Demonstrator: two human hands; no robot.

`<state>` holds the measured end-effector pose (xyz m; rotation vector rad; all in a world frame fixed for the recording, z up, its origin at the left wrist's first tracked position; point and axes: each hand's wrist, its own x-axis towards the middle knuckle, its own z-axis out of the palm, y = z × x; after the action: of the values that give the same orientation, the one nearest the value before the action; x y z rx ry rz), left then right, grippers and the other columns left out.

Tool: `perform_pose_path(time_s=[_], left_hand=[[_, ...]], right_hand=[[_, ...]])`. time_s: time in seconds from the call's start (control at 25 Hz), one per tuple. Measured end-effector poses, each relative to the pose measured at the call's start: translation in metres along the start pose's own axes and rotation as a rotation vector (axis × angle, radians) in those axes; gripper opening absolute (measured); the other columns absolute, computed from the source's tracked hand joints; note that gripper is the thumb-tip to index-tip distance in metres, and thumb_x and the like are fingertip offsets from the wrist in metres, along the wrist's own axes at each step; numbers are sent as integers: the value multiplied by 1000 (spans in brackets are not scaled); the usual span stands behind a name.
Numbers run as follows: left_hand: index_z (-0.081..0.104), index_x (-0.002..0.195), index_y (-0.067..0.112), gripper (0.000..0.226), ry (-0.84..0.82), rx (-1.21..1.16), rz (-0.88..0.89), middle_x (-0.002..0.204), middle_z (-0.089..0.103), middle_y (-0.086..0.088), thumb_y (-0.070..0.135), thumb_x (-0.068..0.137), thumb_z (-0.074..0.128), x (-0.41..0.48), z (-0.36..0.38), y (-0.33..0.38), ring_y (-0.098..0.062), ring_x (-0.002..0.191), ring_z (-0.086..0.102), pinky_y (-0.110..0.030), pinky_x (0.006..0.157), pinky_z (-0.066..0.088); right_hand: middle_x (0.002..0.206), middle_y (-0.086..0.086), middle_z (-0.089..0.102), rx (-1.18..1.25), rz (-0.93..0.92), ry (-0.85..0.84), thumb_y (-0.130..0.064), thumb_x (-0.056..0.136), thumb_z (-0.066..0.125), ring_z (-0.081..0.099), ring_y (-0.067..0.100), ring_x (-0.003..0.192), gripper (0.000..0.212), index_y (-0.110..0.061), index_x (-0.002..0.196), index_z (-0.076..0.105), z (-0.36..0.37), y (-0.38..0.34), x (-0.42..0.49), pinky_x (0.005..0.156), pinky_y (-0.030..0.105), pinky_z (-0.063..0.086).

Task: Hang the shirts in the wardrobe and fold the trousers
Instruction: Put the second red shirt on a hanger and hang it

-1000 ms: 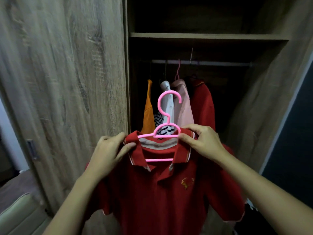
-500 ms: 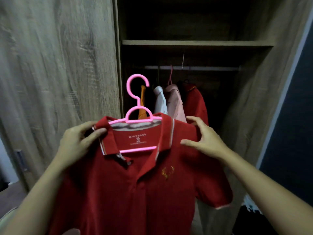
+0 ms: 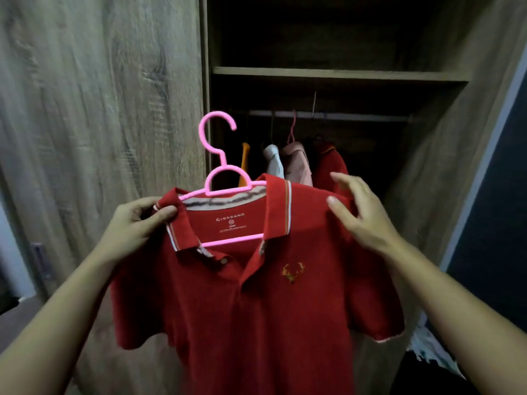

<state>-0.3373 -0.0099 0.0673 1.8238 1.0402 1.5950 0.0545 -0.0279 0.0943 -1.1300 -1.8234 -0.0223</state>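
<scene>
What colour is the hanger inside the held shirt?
Pink; the hanger shows best in the head view.

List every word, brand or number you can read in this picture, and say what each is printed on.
"GIORDANO": printed inside the neck of the red shirt.
The small print under it: too small to read.
The deer badge on the chest: picture only, no words.

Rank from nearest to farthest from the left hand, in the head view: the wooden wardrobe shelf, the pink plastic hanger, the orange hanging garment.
1. Pink plastic hanger, right beside the left hand.
2. Orange hanging garment, leftmost in the wardrobe.
3. Wooden wardrobe shelf, high above.
</scene>
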Motion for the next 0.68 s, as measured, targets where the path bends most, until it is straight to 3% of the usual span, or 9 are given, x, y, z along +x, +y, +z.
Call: perform_pose_path(time_s=[0.08, 0.16, 0.32, 0.4, 0.52, 0.6, 0.68], left_hand=[[75, 85, 29, 17, -37, -5, 35, 85, 73, 11, 18, 81, 64, 2, 13, 6, -1, 80, 63, -15, 77, 51], [74, 86, 36, 23, -55, 6, 82, 87, 73, 15, 16, 83, 63, 7, 19, 16, 2, 82, 63, -15, 81, 51], [70, 90, 50, 33, -173, 132, 188, 89, 71, 25, 19, 85, 61, 14, 16, 27, 11, 84, 60, -7, 79, 45], [69, 98, 47, 26, -238, 133, 178, 96, 71, 19, 24, 86, 63, 16, 14, 28, 7, 90, 62, -10, 83, 46], [60, 114, 43, 38, -312, 353, 152, 105, 70, 8, 52, 77, 64, 18, 1, 13, -3, 95, 64, -20, 87, 50], [66, 102, 35, 53, -314, 363, 60, 94, 70, 11, 71, 64, 65, 14, -7, 2, -2, 85, 64, -20, 77, 52], [68, 83, 25, 51, -280, 283, -13, 71, 64, 14, 71, 64, 63, 8, -6, -8, 1, 65, 56, -16, 59, 47]], right_hand=[[113, -8, 66, -271, -45, -113, -62, 84, 28, 60, 14, 107, 51, -35, 117, 54, 1, -25, 15, 86, 34, 46], [94, -7, 70, -440, -64, -123, -66, 82, 27, 65, 22, 94, 48, -37, 106, 57, 2, -29, 20, 75, 37, 48], [82, -20, 67, -186, 43, -18, -67, 74, 41, 65, 10, 85, 33, -49, 97, 56, 3, -17, 10, 76, 36, 51], [85, -22, 68, -120, 98, -2, -66, 73, 48, 66, 9, 89, 28, -50, 94, 57, 3, -11, 9, 81, 41, 52], [89, -20, 69, -88, 163, 60, -69, 72, 52, 66, 9, 94, 30, -50, 94, 61, 0, -4, 5, 86, 44, 51], [92, -17, 71, -23, 200, 71, -80, 66, 50, 66, 9, 95, 38, -53, 87, 65, -6, 3, 5, 87, 44, 51], [94, -16, 71, 3, 242, 58, -81, 64, 51, 65, 8, 96, 42, -50, 88, 67, -9, 7, 5, 89, 44, 51]])
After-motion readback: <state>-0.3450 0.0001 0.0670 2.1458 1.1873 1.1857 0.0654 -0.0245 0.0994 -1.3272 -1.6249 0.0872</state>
